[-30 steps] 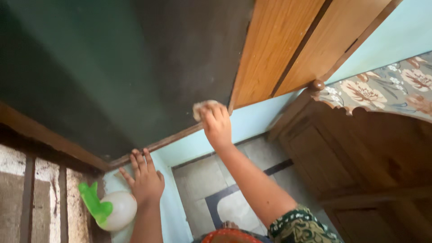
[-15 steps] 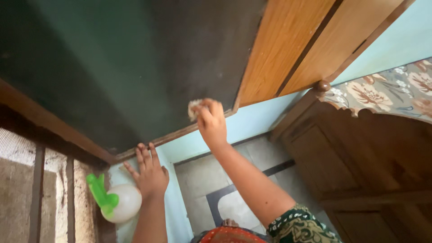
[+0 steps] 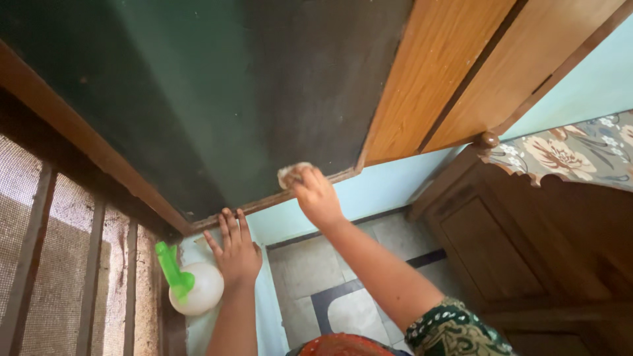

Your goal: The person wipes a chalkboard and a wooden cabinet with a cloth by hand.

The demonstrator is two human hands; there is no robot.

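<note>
The right hand (image 3: 316, 194) has its grip closed on a small crumpled pale cloth (image 3: 288, 173), pressing it against the lower part of a dark green board (image 3: 217, 99), right at the board's brown wooden frame (image 3: 277, 198). The cloth sits at about 10 o'clock from the knuckles, half hidden by the fingers. The forearm runs down toward 4 o'clock and ends in a green patterned sleeve (image 3: 455, 333).

The left hand (image 3: 236, 247) lies flat with fingers spread and straight, holding nothing; its fingertips touch the lower edge of the frame, and the palm rests against the pale blue wall (image 3: 389, 184) below it. Just beside this hand, at 8 o'clock, is a white rounded spray bottle with a green trigger top (image 3: 188, 283).

At 9 o'clock stands a mesh window screen with wooden bars (image 3: 59, 264). At 1 o'clock from the right hand is an orange-brown wooden panel (image 3: 435, 72), and at 3 o'clock a dark wooden cabinet (image 3: 527, 244) with flowered fabric (image 3: 567, 148) over it. A tiled floor (image 3: 330, 277) shows between the arms.
</note>
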